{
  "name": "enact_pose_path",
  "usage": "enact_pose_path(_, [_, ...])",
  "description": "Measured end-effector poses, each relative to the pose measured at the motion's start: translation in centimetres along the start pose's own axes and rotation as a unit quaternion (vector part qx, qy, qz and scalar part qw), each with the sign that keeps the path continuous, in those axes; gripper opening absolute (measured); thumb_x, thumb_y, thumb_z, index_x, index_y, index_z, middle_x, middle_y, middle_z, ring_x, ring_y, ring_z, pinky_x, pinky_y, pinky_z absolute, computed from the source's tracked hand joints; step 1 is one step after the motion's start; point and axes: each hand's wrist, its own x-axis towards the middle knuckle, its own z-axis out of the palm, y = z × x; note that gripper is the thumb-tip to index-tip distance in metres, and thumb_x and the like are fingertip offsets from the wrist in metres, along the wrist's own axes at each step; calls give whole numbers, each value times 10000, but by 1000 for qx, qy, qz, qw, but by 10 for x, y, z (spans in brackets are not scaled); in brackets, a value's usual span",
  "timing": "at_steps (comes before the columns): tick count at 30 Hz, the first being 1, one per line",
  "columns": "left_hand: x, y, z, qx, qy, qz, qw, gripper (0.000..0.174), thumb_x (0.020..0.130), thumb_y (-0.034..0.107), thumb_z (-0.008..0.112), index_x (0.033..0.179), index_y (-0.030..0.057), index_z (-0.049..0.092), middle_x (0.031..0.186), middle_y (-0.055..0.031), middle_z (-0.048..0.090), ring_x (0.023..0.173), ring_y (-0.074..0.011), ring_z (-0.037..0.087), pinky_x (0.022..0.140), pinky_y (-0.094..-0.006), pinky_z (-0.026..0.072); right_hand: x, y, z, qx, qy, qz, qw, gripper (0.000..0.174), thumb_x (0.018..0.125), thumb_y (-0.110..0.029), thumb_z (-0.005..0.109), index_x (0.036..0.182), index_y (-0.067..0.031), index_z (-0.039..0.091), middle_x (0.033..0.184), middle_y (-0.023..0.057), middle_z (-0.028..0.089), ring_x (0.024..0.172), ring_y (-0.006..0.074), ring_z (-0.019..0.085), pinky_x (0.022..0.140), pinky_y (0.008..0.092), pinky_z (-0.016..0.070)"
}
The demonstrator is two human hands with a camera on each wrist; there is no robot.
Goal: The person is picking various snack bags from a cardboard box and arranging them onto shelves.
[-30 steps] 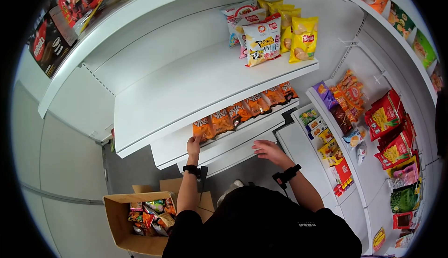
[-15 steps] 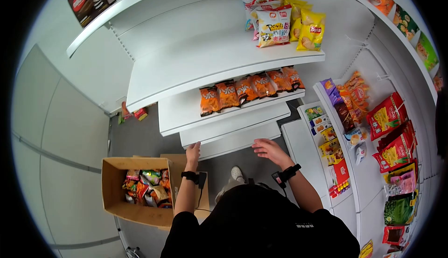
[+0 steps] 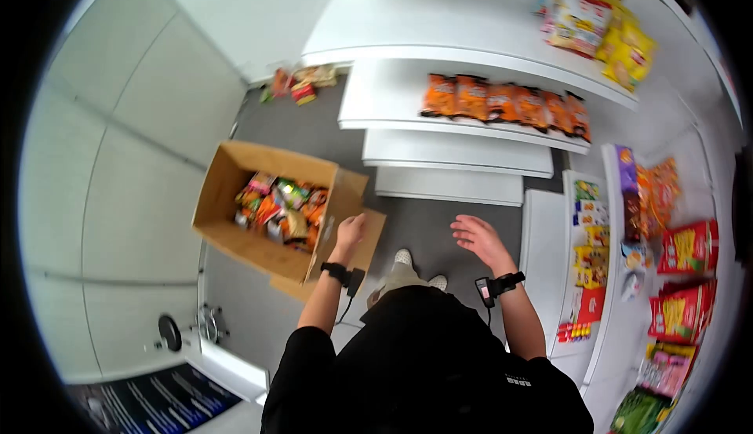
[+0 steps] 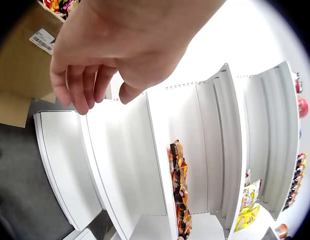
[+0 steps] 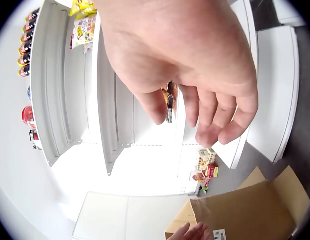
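The left arm [image 3: 321, 308] reaches forward, bent at the elbow, with the forearm bare. The left hand [image 3: 351, 230] is turned palm down, its fingers hang loosely curled, and it is empty. The right arm [image 3: 518, 320] reaches forward too, a little outward. The right hand [image 3: 474, 238] is well apart from the left one, palm down, its fingers relaxed and slightly spread, also empty.

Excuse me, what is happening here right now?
A person stands before white shelves, and both hands hold nothing. The left hand, its fingers loosely curled, is beside the flap of an open cardboard box full of snack packets. The right hand hangs open in front of the shelves. A row of orange bags lies on one shelf.
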Motion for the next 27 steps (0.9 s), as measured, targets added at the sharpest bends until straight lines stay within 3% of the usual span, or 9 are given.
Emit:
enact_pose_path(7, [-42,18,-46,-28,111,3,993,247,880,289,568,773,66,555,602,16,509,504,-79,481,431,-217,357,40,5,59,-41,-78,50,995,315,918,-277,526,1150,-63,531,1067,76,604,905,153,577,761,287,468])
enact_pose_path(10, [-57,22,-75,-111,149,-11,982,221,874,223,577,782,25,542,575,16,469,452,-74,427,390,-211,301,64,9,89,-68,-112,64,989,314,920,-283,524,1147,-67,535,1066,75,604,907,151,576,763,288,468])
enact_pose_path(11, [-53,12,-98,-146,114,-15,983,204,874,232,570,795,45,553,623,6,513,489,-79,473,417,-202,337,71,11,99,-75,-118,69,988,313,920,-284,525,1147,-69,536,1065,75,605,907,150,577,764,288,469])
enact_pose_path(17, [-70,26,-172,-142,209,-80,964,217,877,316,545,874,99,555,795,16,590,765,-138,578,679,-311,458,115,28,185,-97,-144,91,981,297,919,-289,526,1126,-78,542,1059,74,608,904,150,580,763,294,471])
enact_pose_path(20, [-58,23,-218,-176,227,-94,953,236,888,345,534,944,118,570,869,1,604,799,-148,566,763,-347,444,137,41,225,-106,-133,108,979,312,917,-284,524,1147,-74,513,1057,88,609,906,160,582,760,300,472])
enact_pose_path(21, [-55,24,-229,-181,239,-105,948,288,880,353,542,1016,99,549,960,-36,594,887,-182,565,797,-367,447,146,47,235,-108,-126,112,980,323,915,-282,525,1160,-73,497,1056,94,609,905,164,585,759,302,473])
enact_pose_path(27, [-26,25,-278,-251,240,-135,928,439,874,351,545,1173,43,450,1147,-115,509,1042,-263,523,885,-417,431,195,77,286,-109,-90,125,982,419,901,-266,542,1238,-57,406,1050,125,603,891,188,597,749,321,481])
